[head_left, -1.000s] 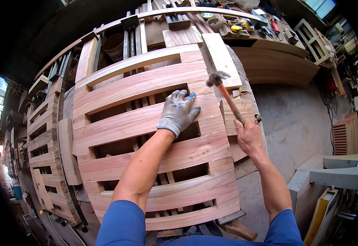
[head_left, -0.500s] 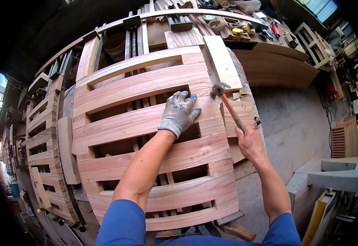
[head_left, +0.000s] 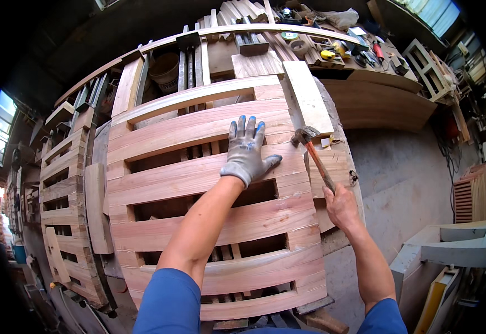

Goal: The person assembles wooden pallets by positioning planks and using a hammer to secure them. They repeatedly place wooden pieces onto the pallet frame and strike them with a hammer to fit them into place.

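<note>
A slatted frame of pinkish wood [head_left: 198,179] lies flat before me, with long rectangular gaps between its boards. My left hand [head_left: 247,150], in a grey glove with blue fingertips, rests on its upper middle, fingers spread and thumb out to the right. Bare, my right hand [head_left: 341,206] is wrapped round the lower handle of a claw hammer [head_left: 316,158]. The hammer's dark head is at the right edge of the frame, close to or touching the end of a slat; which of these I cannot tell.
A second slatted frame [head_left: 64,206] lies at the left beside a loose board [head_left: 97,209]. Pale planks [head_left: 308,97] and metal clamp bars [head_left: 187,72] are beyond the frame. A cluttered bench [head_left: 360,61] stands at the far right, a grey-white wooden piece [head_left: 465,245] at the near right.
My left hand has gone from slightly curled to flat with fingers spread on the boards. The hammer stays near the frame's right edge; the whole view has shifted slightly.
</note>
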`<action>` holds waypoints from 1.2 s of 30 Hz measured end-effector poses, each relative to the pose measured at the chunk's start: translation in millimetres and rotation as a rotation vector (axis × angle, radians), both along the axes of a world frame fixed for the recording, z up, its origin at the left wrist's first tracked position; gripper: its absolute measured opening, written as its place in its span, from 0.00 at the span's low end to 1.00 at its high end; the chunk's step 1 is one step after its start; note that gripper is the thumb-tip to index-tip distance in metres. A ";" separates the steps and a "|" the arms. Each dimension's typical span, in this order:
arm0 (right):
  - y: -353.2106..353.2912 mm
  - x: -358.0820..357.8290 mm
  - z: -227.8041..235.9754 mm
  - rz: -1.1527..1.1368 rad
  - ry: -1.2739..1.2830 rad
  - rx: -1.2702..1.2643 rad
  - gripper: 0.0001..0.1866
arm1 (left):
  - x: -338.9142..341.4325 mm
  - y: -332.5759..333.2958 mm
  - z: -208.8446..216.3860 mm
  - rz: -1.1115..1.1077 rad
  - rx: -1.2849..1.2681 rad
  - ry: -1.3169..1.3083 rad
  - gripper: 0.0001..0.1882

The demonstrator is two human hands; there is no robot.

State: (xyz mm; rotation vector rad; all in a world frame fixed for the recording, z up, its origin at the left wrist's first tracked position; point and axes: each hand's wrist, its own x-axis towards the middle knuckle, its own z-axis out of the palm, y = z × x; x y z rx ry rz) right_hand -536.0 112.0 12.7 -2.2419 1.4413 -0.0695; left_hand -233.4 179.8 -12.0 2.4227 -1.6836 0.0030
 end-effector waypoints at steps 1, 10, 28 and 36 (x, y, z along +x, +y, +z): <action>-1.1 -0.5 0.1 -0.001 0.005 0.001 0.21 | 5.8 -7.6 0.0 -0.037 0.008 0.038 0.56; -14.6 -2.5 -11.7 0.000 -0.213 0.015 0.24 | 4.7 -16.4 -7.9 -0.009 -0.020 0.118 0.52; -41.7 49.6 -10.9 0.034 -0.218 -0.190 0.22 | 7.6 -16.4 -13.0 0.002 -0.036 0.115 0.53; -45.0 53.3 -15.2 0.073 -0.090 -0.162 0.23 | 6.8 -17.9 -15.2 0.012 -0.006 0.117 0.56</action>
